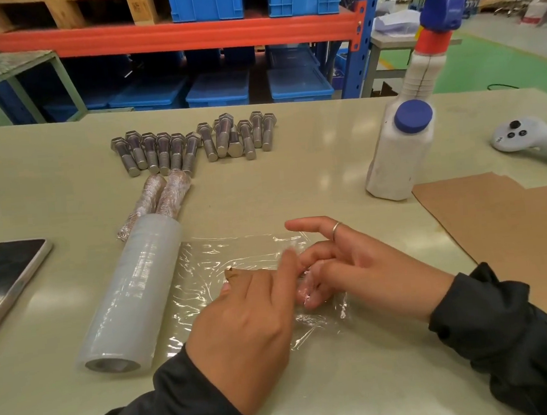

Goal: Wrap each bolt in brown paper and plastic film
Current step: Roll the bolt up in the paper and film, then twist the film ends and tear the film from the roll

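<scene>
A sheet of plastic film (202, 278) lies spread on the table, still joined to its grey roll (131, 293). A bolt wrapped in brown paper (230, 271) lies on the film, mostly hidden under both hands. My left hand (252, 323) holds it from above with curled fingers, index finger stretched forward. My right hand (355, 266) pinches the film-covered end of it, index finger raised. Two finished wrapped bolts (166, 196) lie beyond the roll. Several bare bolts (195, 144) lie in a row further back. Brown paper sheets (512, 221) lie at the right.
A white bottle with a blue cap (399, 155) stands right of centre, with a spray bottle (429, 47) behind it. A phone (6, 280) lies at the left edge and a white controller (528, 138) at the far right. Shelving with blue crates (220, 90) stands behind the table.
</scene>
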{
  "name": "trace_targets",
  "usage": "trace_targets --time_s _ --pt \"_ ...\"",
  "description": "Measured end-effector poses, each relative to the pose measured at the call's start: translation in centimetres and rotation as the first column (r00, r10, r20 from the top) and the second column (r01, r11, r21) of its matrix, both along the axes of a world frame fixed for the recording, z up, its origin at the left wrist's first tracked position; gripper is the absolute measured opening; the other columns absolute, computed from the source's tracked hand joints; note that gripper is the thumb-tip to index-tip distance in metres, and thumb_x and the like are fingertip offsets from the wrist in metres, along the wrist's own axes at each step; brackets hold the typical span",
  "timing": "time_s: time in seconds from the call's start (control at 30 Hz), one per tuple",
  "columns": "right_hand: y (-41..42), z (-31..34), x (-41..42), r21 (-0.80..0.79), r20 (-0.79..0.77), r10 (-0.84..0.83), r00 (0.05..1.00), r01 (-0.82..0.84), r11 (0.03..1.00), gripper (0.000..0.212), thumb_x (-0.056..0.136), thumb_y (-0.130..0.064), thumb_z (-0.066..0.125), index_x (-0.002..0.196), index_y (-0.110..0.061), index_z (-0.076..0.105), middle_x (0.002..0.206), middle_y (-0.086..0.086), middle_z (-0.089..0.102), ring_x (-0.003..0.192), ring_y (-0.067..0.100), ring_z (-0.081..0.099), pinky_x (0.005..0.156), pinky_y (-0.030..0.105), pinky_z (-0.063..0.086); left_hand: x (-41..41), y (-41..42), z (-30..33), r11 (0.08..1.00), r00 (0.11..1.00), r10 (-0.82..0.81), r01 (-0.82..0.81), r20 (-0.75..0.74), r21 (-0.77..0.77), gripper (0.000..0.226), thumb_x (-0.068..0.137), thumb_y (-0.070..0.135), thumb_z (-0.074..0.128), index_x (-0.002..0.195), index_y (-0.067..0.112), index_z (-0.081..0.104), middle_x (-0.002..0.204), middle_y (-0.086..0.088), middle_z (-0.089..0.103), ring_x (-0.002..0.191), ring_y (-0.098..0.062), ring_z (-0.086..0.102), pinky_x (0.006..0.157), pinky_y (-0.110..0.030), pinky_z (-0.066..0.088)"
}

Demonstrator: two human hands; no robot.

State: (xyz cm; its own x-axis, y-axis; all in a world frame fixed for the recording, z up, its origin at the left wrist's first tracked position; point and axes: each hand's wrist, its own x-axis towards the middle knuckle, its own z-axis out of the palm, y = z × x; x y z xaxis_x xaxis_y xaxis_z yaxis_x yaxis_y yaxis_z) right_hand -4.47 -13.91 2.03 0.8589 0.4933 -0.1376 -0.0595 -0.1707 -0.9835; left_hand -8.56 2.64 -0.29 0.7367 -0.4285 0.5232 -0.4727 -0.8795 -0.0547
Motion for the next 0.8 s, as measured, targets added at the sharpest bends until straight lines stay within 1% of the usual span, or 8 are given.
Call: trace_targets --time_s 0.17,0.3,0.47,0.53,0.6,0.67,0.73,0.8 --pt "-0.3 0.4 -0.2 -0.057 0.022 0.083 0.996 -0.082 0.995 0.065 0.090 0.012 0.037 0.134 -0.034 0.029 0.111 0.013 0.063 0.090 0.021 0.067 0.082 0.023 0.051 0.0 -0.1 0.6 1.000 1.000 -0.008 0.008 0.006 -0.006 0.046 0.073 0.004 0.035 0.097 0.012 0.074 0.058 -0.004 0.055 0.048 -0.023 0.055 0.039 -0.022 0.037" --pt "-0.4 0.2 -0.4 -0.052 0.016 0.163 0.986 -0.162 0.985 0.069 0.090 0.015 0.038 0.132 -0.038 0.024 0.111 0.003 0.061 0.094 0.017 0.067 0.085 0.023 0.051 0.1 -0.1 0.6 0.998 0.999 0.028 -0.029 -0.016 -0.049 0.036 0.075 0.005 0.037 0.081 0.009 0.072 0.064 -0.007 0.054 0.054 -0.023 0.053 0.035 -0.025 0.038" --pt "-0.8 1.5 -0.3 0.040 0.047 0.076 0.996 -0.078 0.996 0.053 0.091 0.014 0.039 0.124 -0.027 0.046 0.105 0.002 0.068 0.072 0.016 0.068 0.059 0.021 0.052 0.2 0.4 0.2 0.997 0.995 0.064 -0.066 -0.074 -0.027 0.020 0.066 0.003 0.044 0.068 0.001 0.064 0.072 -0.015 0.055 0.063 -0.030 0.055 0.041 -0.033 0.048" --pt "-1.8 2.0 0.4 -0.103 0.234 -0.079 0.969 0.106 0.989 0.040 0.090 0.009 0.044 0.109 -0.024 0.057 0.094 -0.001 0.069 0.062 0.011 0.064 0.053 0.020 0.049 0.2 0.4 0.1 0.997 0.994 0.069 -0.072 -0.087 -0.034 0.020 0.066 0.003 0.044 0.066 0.002 0.063 0.073 -0.015 0.055 0.067 -0.029 0.053 0.042 -0.034 0.048" --pt "-3.2 2.3 1.0 -0.494 0.465 0.016 0.885 0.245 0.834 0.033 0.086 0.000 0.050 0.103 -0.028 0.056 0.091 -0.010 0.064 0.066 0.003 0.058 0.060 0.013 0.045 0.2 0.4 0.1 0.996 0.994 0.068 -0.072 -0.087 -0.044 0.020 0.065 0.003 0.042 0.064 0.002 0.062 0.076 -0.016 0.055 0.076 -0.027 0.045 0.045 -0.033 0.049" --pt "-4.2 2.0 1.2 -0.769 0.337 0.211 0.918 0.140 0.623 0.036 0.084 -0.011 0.059 0.109 -0.035 0.050 0.095 -0.017 0.057 0.074 -0.001 0.054 0.066 0.007 0.040 0.1 0.3 0.2 0.996 0.994 0.071 -0.075 -0.088 -0.050 0.015 0.061 0.000 0.048 0.063 0.002 0.063 0.080 -0.017 0.057 0.081 -0.026 0.040 0.045 -0.031 0.049" --pt "-4.0 1.4 1.0 -0.764 0.187 0.218 0.958 0.003 0.645 0.049 0.079 -0.016 0.070 0.115 -0.038 0.045 0.092 -0.016 0.058 0.071 -0.003 0.053 0.067 0.006 0.040 0.0 0.2 0.4 0.996 0.992 0.072 -0.078 -0.101 -0.051 0.011 0.056 -0.001 0.055 0.062 0.002 0.063 0.083 -0.019 0.060 0.086 -0.026 0.040 0.042 -0.028 0.048" --pt "-3.3 1.0 1.1 -0.669 0.203 0.169 0.964 0.011 0.743 0.057 0.073 -0.013 0.077 0.113 -0.039 0.045 0.081 -0.012 0.063 0.065 -0.005 0.054 0.064 0.007 0.041 -0.1 0.0 0.6 0.995 0.991 0.062 -0.070 -0.121 -0.068 0.008 0.053 -0.003 0.059 0.059 0.002 0.062 0.084 -0.020 0.060 0.087 -0.028 0.043 0.038 -0.027 0.046"
